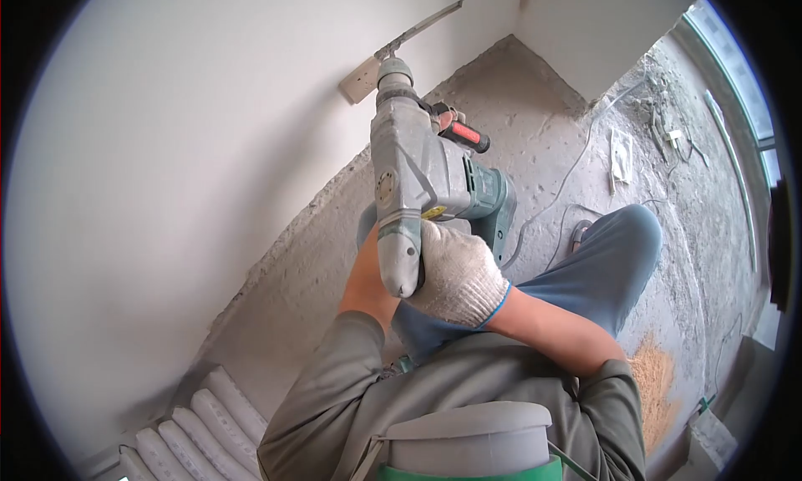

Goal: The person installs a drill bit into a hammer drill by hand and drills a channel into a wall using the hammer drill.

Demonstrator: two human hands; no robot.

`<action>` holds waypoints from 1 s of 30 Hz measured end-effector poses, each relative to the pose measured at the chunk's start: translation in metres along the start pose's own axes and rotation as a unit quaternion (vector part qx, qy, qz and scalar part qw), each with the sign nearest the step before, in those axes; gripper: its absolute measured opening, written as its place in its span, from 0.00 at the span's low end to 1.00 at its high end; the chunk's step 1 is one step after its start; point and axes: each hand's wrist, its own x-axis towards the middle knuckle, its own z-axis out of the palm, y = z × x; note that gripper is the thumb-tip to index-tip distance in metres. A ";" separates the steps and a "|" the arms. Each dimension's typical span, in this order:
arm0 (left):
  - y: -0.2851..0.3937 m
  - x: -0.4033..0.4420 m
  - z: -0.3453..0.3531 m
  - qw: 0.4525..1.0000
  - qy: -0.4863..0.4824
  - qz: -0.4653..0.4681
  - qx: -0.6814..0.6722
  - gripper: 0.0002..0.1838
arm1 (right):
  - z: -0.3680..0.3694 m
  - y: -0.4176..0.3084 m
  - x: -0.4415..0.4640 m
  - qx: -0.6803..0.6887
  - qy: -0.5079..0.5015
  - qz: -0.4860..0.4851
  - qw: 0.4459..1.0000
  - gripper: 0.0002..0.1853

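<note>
A dusty grey-green rotary hammer [418, 159] points away from me, its chuck up close to the white wall. My right hand [455, 272], in a white knitted glove, is closed round its rear handle. The left forearm [361, 280] goes behind the tool's rear end, and the hammer's body hides that hand and its fingers. At the chuck's tip the wall has a chipped groove [430, 20], with a pale socket plate [361, 80] just left of it. A black and red side handle [464, 134] sticks out to the right, with no hand visible on it.
Bare rough concrete floor [292, 330] meets the wall. A grey cable [547, 203] crosses it on the right, near rubble [664, 105] and a white flat item [621, 157]. Several white sacks [221, 422] lie lower left; a tan granular patch [656, 389] lies lower right.
</note>
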 end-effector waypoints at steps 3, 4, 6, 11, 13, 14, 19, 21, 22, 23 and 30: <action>0.004 -0.008 0.003 1.000 0.000 -0.003 0.004 0.17 | 0.002 0.002 0.001 -0.015 0.001 -0.005 1.000 0.27; 0.006 -0.008 0.004 1.000 0.000 -0.002 0.004 0.17 | 0.004 0.001 0.000 -0.013 -0.008 -0.004 1.000 0.28; 0.007 -0.010 0.005 1.000 -0.003 -0.001 0.004 0.17 | 0.004 -0.001 0.001 -0.035 -0.005 -0.007 0.999 0.28; 0.010 -0.013 0.008 1.000 -0.005 -0.011 0.004 0.17 | 0.024 0.009 0.008 -0.035 0.003 -0.007 0.999 0.27; 0.011 -0.009 0.011 1.000 -0.009 -0.013 0.006 0.17 | 0.024 0.011 0.008 -0.035 -0.006 -0.007 0.999 0.26; 0.011 -0.008 0.012 1.000 -0.010 -0.012 0.006 0.17 | 0.024 0.011 0.009 -0.035 -0.014 -0.008 0.999 0.26; 0.014 -0.005 0.013 1.000 -0.013 -0.011 0.019 0.17 | -0.008 0.014 -0.008 0.014 -0.029 0.014 0.999 0.29; 0.011 -0.007 0.013 0.999 0.032 0.005 0.039 0.17 | -0.018 0.021 -0.016 0.009 -0.055 0.018 0.998 0.29; 0.008 -0.005 0.011 0.999 0.033 0.000 0.041 0.17 | -0.020 0.024 -0.020 0.002 -0.073 0.018 0.997 0.30; 0.007 -0.002 0.011 0.999 0.025 -0.003 0.038 0.17 | -0.023 0.024 -0.020 -0.002 -0.089 0.024 0.996 0.30; 0.009 0.000 0.006 1.000 0.009 -0.014 0.023 0.17 | -0.016 0.024 -0.011 0.001 -0.037 -0.030 0.999 0.31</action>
